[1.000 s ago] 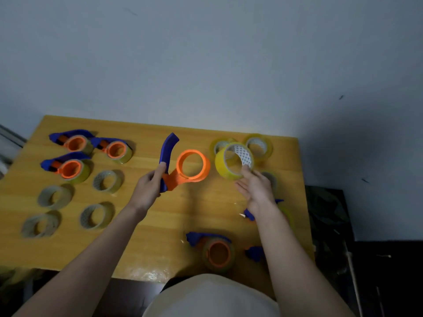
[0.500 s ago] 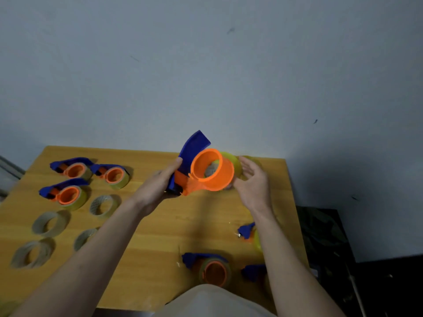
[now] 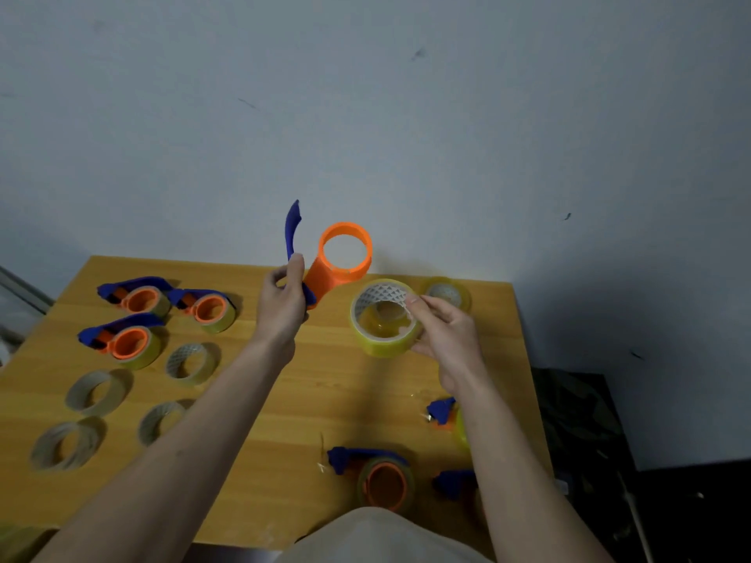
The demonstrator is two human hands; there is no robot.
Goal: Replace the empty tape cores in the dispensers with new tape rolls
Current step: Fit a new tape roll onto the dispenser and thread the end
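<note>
My left hand grips a blue-and-orange tape dispenser by its blue handle, raised above the far side of the wooden table. The dispenser's orange hub is bare and its opening faces me. My right hand holds a yellow tape roll by its right rim, thumb inside the core, just right of and below the dispenser. Roll and hub are apart.
Three loaded dispensers lie at the far left, with several empty grey cores in front of them. Another yellow roll sits at the far right. More dispensers lie near the front edge, partly hidden by my right arm.
The roll was behind the orange hub half a second ago; now my right hand has drawn it down and to the right, clear of the hub. The dispenser turned upright in my left hand.
</note>
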